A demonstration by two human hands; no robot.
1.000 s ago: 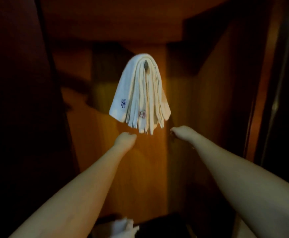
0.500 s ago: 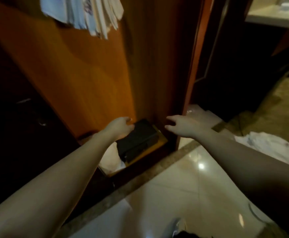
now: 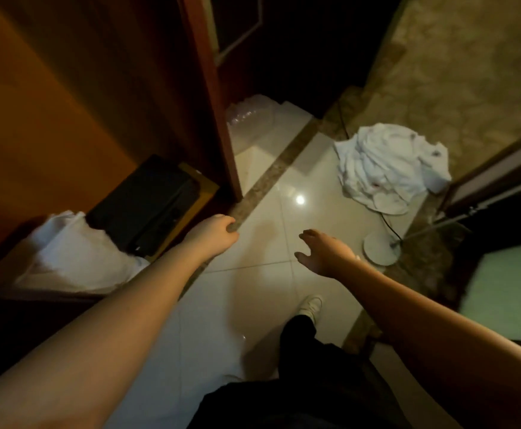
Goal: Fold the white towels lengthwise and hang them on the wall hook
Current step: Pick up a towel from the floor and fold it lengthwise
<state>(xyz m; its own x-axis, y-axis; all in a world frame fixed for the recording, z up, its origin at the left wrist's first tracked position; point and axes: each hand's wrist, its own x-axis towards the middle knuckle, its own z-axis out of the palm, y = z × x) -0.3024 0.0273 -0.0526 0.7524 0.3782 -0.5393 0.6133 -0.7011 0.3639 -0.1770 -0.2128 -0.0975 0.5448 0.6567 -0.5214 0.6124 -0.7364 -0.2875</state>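
A crumpled heap of white towels (image 3: 389, 168) lies on the pale tiled floor (image 3: 271, 252) to the upper right, beside a doorway. My left hand (image 3: 214, 232) hangs over the floor with its fingers loosely curled and holds nothing. My right hand (image 3: 324, 250) reaches out with spread, relaxed fingers, empty, well short of the heap. The wall hook and the towels hung on it are out of view above.
A wooden wall panel (image 3: 36, 103) and door frame (image 3: 212, 97) stand at left. Below them sit a black box (image 3: 147, 205) and white cloth (image 3: 70, 258). A white round stand base (image 3: 381, 247) with a cable lies by the heap. My shoe (image 3: 310, 306) is below.
My view has swung down and right from the hung towels to the floor. Both hands have dropped away from the hook and now hang over the tiles; the floor heap came into view.
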